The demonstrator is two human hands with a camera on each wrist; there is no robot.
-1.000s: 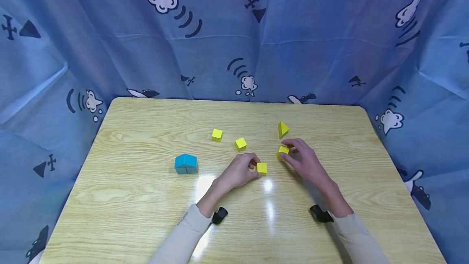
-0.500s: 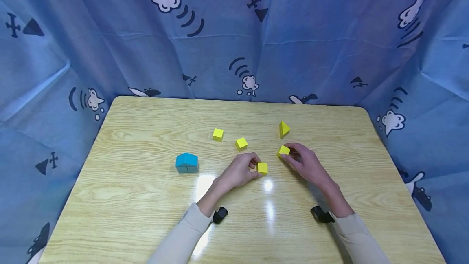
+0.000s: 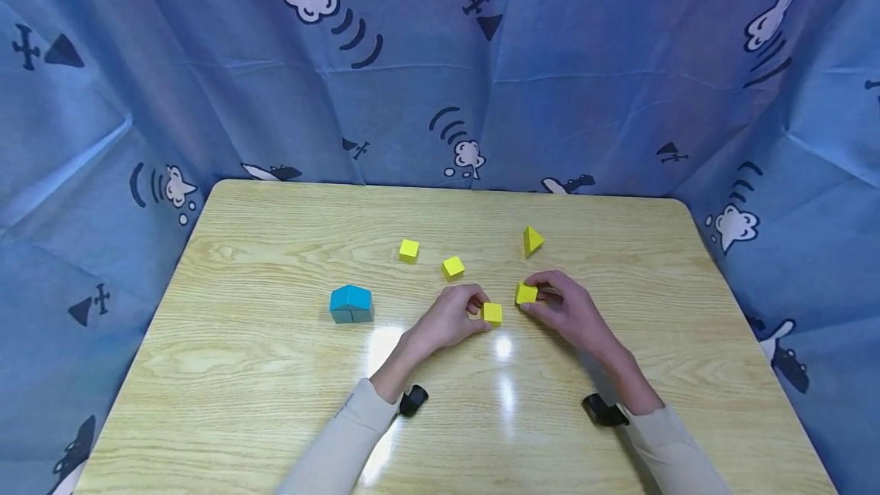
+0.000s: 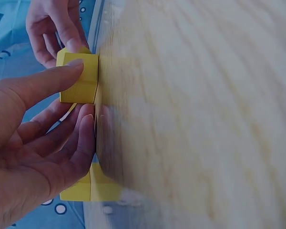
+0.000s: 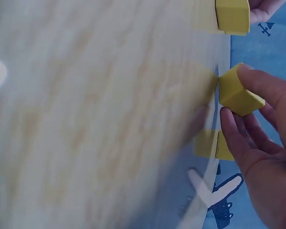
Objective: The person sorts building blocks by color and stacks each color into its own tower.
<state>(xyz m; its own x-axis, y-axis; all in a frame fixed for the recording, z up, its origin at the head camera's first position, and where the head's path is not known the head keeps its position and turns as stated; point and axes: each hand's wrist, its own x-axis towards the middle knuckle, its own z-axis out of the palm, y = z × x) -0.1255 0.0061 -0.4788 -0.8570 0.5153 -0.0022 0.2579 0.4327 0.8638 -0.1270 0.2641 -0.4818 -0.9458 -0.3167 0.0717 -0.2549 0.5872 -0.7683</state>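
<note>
My left hand (image 3: 447, 319) pinches a yellow cube (image 3: 492, 315) near the middle of the table. In the left wrist view the thumb lies across that cube's (image 4: 86, 83) side, its lower edge down at the tabletop. To the right, my right hand (image 3: 569, 312) grips a second yellow cube (image 3: 526, 293) between thumb and fingers. The right wrist view shows this cube (image 5: 238, 93) tilted, one edge close to the tabletop. A short gap separates the two held cubes in the head view.
Two more yellow cubes, one farther left (image 3: 409, 252) and one nearer (image 3: 453, 269), rest beyond my left hand. A yellow triangular block (image 3: 532, 243) stands past my right hand. Blue blocks (image 3: 351, 305) form a peaked group on the left. A blue patterned curtain (image 3: 412, 59) surrounds the wooden table (image 3: 227, 373).
My right hand has brought its cube a little toward me and leftward, closer to the other held cube, turning it slightly. The left hand has stayed in place with its cube.
</note>
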